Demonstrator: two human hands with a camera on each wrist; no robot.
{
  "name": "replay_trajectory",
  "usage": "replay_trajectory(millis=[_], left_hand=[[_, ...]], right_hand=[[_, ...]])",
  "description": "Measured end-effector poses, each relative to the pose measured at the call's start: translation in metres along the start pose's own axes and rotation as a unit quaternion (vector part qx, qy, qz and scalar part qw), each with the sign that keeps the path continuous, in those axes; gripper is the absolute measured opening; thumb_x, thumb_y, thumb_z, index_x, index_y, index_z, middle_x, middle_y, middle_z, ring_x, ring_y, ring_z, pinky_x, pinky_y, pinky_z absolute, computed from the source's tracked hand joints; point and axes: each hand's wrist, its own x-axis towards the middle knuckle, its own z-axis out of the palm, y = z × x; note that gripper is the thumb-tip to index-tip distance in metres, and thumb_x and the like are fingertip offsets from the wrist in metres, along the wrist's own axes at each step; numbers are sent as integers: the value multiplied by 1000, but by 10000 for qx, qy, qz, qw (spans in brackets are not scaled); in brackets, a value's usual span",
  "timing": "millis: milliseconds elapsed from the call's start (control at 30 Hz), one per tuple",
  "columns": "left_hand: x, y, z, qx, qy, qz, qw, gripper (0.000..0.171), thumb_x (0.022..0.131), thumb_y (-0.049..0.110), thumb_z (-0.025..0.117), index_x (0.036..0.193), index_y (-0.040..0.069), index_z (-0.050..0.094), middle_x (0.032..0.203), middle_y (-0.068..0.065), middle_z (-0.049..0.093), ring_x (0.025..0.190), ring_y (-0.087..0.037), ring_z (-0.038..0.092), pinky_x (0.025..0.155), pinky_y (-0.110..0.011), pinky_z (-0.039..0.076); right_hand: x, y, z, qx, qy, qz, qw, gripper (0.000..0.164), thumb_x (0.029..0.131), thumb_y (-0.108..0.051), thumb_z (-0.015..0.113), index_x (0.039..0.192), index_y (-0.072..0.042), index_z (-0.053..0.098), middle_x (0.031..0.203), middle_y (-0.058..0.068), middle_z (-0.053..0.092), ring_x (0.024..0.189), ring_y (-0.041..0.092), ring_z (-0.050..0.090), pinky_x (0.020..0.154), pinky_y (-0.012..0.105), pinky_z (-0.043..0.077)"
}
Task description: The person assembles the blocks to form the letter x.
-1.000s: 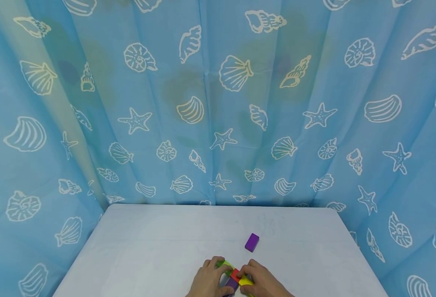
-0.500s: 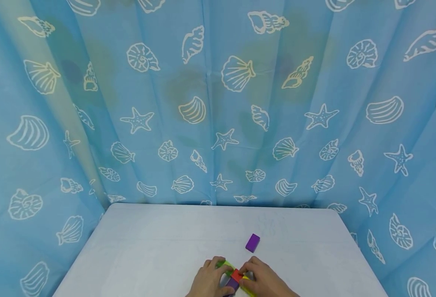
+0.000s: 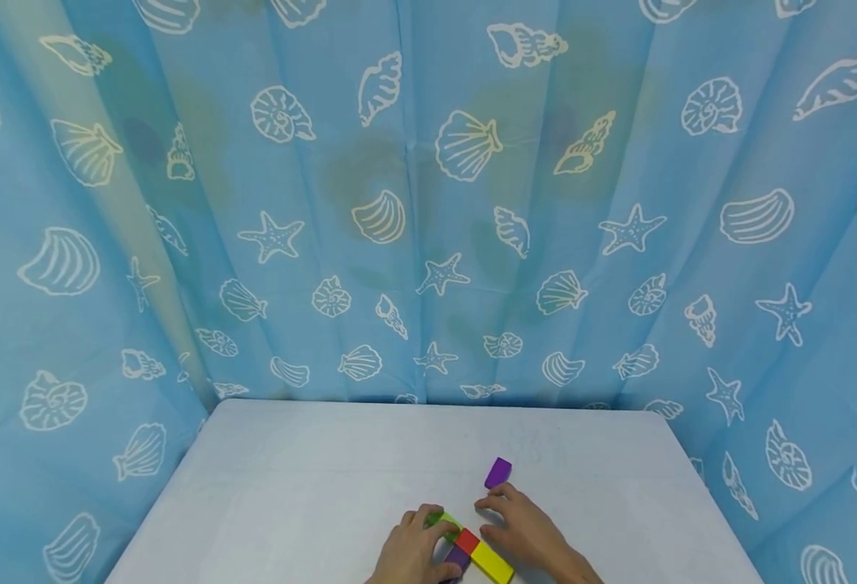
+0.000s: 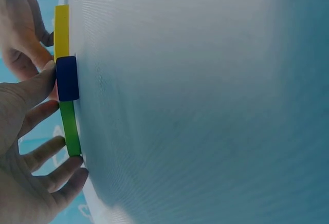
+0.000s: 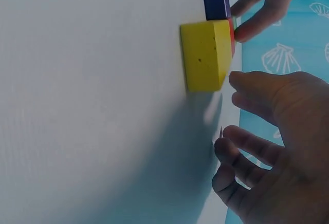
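On the white table, a red block (image 3: 468, 540) forms the middle of a small cross-like group. Against it lie a green block (image 3: 449, 527), a yellow block (image 3: 493, 563) and a dark purple-blue block (image 3: 458, 558). My left hand (image 3: 408, 551) holds the group from the left: its thumb is at the dark block (image 4: 67, 78), its fingers bent along the green block (image 4: 71, 129). Nothing is in my right hand (image 3: 527, 527), which hovers right of the yellow block (image 5: 200, 57) with fingers apart. Just beyond its fingertips lies a purple block (image 3: 498, 470), partly covered by them.
The white table (image 3: 312, 478) ends in a straight back edge. A blue curtain (image 3: 399, 324) printed with white shells and starfish hangs behind it and along both sides.
My right hand has let go of the red and yellow blocks and moved up and right toward the purple block. The yellow block is now uncovered. My left hand stays in place.
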Motion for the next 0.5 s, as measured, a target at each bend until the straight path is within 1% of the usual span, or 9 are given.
replay_trajectory(millis=[100,200,267,367,433,500], left_hand=[[0,-1,1,-4,99,92,9999,46,78,54,80,118,36,69,132,0,55,115,-29,56,90,-50,53],[1,-1,2,-23,140,105,9998,46,78,54,80,119,34,69,132,-1,55,115,-30,56,90,-50,53],[1,-1,3,-32,125,84,9999,46,78,54,80,118,34,69,131,-1,55,114,-30,56,91,-50,53],[2,-1,3,-44,101,50,9999,46,78,54,80,118,34,70,131,-1,56,114,-30,56,91,-50,53],[2,-1,3,-12,102,39,9999,46,78,55,80,117,34,70,131,-1,56,113,-29,56,91,-50,53],[2,0,2,20,99,31,9999,46,78,54,80,117,34,70,131,-1,56,113,-29,56,91,-49,53]], right_hand=[[1,1,2,73,-43,58,9999,32,88,-34,76,118,-24,71,121,3,59,110,27,60,99,57,49],[2,2,3,47,-10,83,10000,29,88,-34,76,116,-25,71,118,1,58,106,24,60,98,56,49],[2,2,3,16,135,59,9999,28,88,-33,76,115,-26,71,118,1,57,106,23,59,98,54,50],[2,0,2,-17,484,79,9988,27,87,-29,78,113,-27,71,118,0,55,107,23,59,98,52,51],[3,-2,0,-89,733,90,9972,29,86,-26,80,114,-27,71,119,2,54,109,24,59,97,50,52],[4,-2,-2,-209,883,155,9958,34,85,-25,81,117,-26,70,123,4,53,112,27,59,96,49,52]])
